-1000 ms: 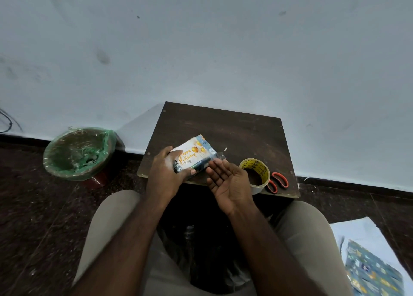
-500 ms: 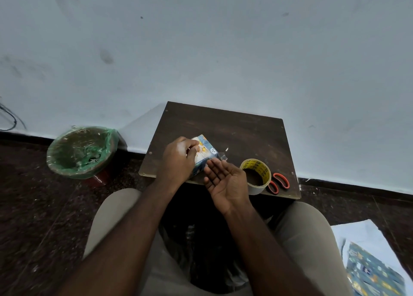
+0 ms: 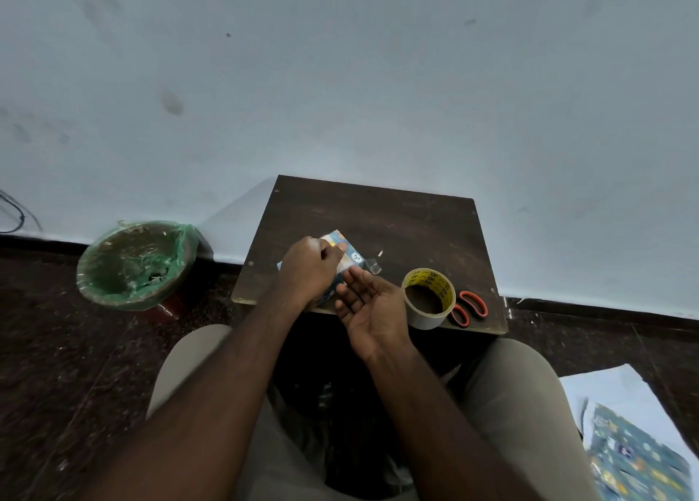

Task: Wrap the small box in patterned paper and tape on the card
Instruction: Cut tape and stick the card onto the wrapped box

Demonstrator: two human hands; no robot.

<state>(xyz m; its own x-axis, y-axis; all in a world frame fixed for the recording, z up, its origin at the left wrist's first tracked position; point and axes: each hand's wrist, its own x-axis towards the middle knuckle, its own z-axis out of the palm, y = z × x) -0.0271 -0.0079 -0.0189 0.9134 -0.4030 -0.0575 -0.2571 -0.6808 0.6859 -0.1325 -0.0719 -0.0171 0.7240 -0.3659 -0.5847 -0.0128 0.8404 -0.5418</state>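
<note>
Though near table point(image 3: 378, 213) edge — box point(image 3: 353, 259).

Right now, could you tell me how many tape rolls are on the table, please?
1: the roll sits near the table's front right edge, between the right hand and the scissors. None seems hidden.

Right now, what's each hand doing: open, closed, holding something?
Left hand: fingers curled on the wrapped box, holding it.
Right hand: open, palm up, holding nothing.

head view, looking down over table point(image 3: 378, 217).
</note>
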